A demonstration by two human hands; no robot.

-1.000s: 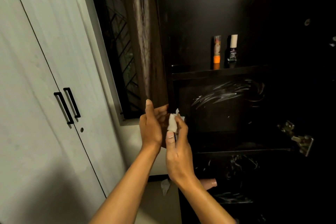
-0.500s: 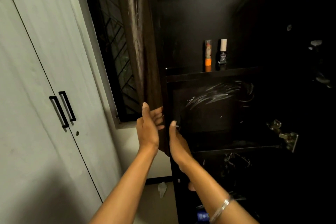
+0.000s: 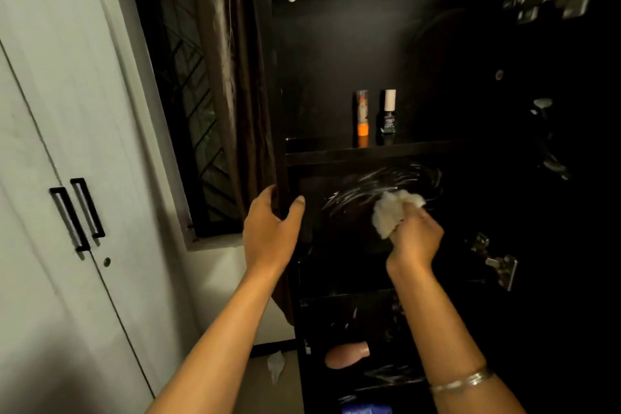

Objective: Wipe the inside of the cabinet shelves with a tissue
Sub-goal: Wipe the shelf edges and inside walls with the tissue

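Observation:
A dark open cabinet [image 3: 336,44] fills the right half of the head view. My right hand [image 3: 415,239] is inside the middle compartment, shut on a crumpled white tissue [image 3: 391,212] pressed against the dark back panel, which carries whitish smear marks [image 3: 379,178]. My left hand [image 3: 270,228] grips the cabinet's left side panel [image 3: 285,178], thumb inside and fingers round the outer edge. The upper shelf [image 3: 369,151] sits just above my hands.
An orange-based tube [image 3: 363,118] and a small white-capped bottle [image 3: 389,111] stand on the upper shelf. Metal hinges [image 3: 497,262] stick out at the right. A white wardrobe with black handles [image 3: 77,212] stands at the left, beside a dark grilled window [image 3: 188,111]. A crumpled tissue [image 3: 276,366] lies on the floor.
My right hand has moved right and into the middle compartment with the tissue, onto the back panel. My left hand has taken hold of the cabinet's left edge. The view has tilted up a little.

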